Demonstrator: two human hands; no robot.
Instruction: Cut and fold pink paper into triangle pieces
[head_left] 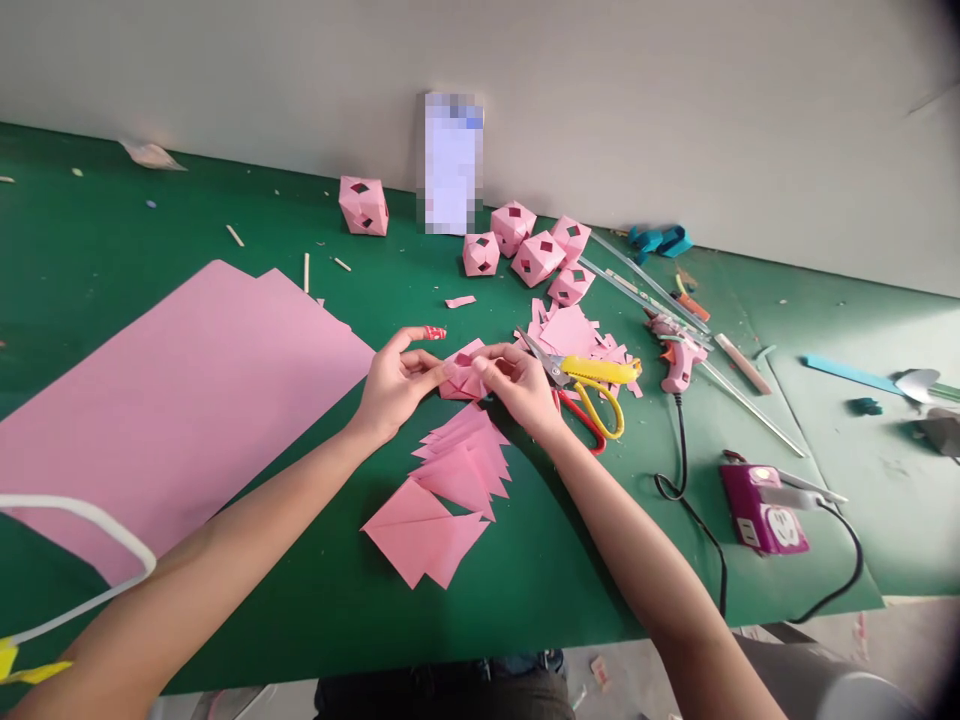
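A small folded piece of pink paper (463,378) is pinched between my two hands above the green table. My left hand (397,380) grips its left side, thumb and a finger closed on it; red tape or a bandage wraps one raised fingertip. On the right side, my right hand (519,385) holds the same paper between thumb and fingers. Just below lies a fanned row of pink paper squares (457,470). Scissors (589,395) with red and yellow handles rest right of my right hand, a yellow cutter (600,370) lying across them.
Several folded pink paper balls (538,258) stand at the back, beside a propped phone (451,165). Large pink sheets (187,390) cover the left. Paper scraps (570,330), a pink glue gun (681,362) with its cord and a purple power socket (765,508) occupy the right.
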